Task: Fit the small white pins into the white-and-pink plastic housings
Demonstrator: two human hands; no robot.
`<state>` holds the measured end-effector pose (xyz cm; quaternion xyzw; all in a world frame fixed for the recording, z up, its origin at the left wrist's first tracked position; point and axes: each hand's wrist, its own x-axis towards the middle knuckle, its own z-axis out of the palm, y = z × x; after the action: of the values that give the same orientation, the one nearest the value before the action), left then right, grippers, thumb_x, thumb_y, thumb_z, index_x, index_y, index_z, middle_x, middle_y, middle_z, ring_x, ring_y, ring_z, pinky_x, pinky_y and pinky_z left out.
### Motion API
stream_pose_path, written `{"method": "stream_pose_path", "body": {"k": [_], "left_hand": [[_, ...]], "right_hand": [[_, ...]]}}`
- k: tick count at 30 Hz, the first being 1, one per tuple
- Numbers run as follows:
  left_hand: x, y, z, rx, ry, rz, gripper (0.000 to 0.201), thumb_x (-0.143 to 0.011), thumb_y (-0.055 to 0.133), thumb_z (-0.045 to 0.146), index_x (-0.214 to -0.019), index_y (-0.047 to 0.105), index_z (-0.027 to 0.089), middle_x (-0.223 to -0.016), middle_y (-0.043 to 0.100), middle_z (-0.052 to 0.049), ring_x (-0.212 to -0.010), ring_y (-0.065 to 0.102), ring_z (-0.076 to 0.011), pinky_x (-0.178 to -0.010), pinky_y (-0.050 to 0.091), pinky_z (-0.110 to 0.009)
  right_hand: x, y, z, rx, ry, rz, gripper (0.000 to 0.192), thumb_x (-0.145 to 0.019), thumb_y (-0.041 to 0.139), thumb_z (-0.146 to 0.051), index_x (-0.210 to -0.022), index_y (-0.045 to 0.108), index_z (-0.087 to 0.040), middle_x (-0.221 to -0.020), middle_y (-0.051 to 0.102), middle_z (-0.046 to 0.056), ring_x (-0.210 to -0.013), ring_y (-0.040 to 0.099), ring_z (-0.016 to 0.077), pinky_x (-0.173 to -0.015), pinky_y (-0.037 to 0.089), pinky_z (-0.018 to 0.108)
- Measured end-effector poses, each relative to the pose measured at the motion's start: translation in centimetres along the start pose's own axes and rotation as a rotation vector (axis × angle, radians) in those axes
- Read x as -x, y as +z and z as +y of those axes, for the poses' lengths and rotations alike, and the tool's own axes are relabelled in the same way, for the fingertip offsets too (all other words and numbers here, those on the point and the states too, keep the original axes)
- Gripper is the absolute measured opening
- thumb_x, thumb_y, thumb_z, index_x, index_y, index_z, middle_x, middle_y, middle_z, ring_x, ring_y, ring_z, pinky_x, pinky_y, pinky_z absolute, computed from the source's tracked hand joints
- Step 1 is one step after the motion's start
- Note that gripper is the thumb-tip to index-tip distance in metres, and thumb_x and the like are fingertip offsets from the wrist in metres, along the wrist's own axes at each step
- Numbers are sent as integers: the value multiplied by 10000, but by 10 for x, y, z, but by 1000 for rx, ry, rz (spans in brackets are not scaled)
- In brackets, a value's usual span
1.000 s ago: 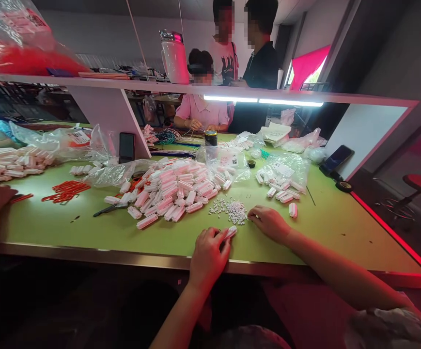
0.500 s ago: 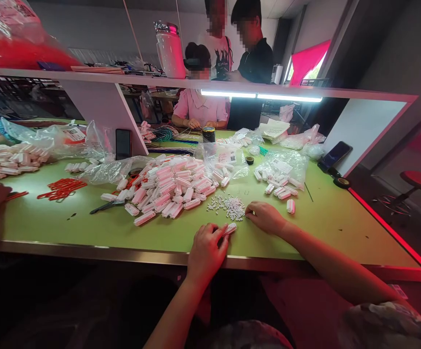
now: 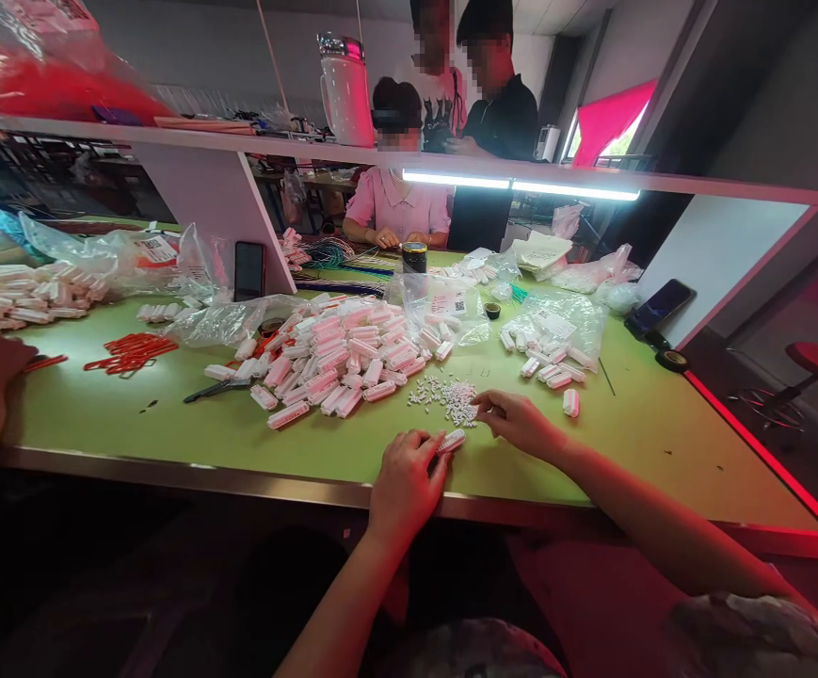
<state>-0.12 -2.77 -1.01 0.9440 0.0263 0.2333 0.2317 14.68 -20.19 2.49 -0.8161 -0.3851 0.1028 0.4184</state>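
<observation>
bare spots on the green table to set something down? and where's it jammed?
Free: the near strip of the green table, between the scissors and the front edge; also the right end, past the lone white piece toward the tape roll. Crowded: the middle, with the pile of white pieces, small beads and plastic bags.

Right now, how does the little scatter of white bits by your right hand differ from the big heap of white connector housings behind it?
The small white bits are tiny grains, spread thin and flat; the big pile of housings holds far larger oblong pieces, heaped several deep. The right hand touches the edge of the small white bits; no hand touches the big pile of housings. The left hand holds one housing. Both lie on the green table, and both are white.
</observation>
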Motion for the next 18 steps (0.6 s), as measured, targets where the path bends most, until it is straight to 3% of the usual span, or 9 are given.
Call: {"method": "stream_pose_path", "body": {"k": [10, 18], "left_hand": [[0, 1, 0, 60, -8, -2, 171, -956, 589, 266, -1078, 685, 194, -988, 675, -68, -954, 593, -246, -890, 487, -409], [-1, -2, 3, 40, -10, 0, 123, -948, 604, 267, -1018, 684, 205, -929, 656, -52, -915, 592, -232, -845, 477, -373]], "right_hand": [[3, 26, -5, 14, -310, 69, 157, -951, 605, -249, -839, 707, -203, -883, 666, 44, -848, 640, 171, -789, 507, 296], [9, 32, -5, 196, -370, 60, 157, -987, 550, -227, -905, 682, -206, -927, 651, 49, -887, 634, 176, -804, 502, 294]]}}
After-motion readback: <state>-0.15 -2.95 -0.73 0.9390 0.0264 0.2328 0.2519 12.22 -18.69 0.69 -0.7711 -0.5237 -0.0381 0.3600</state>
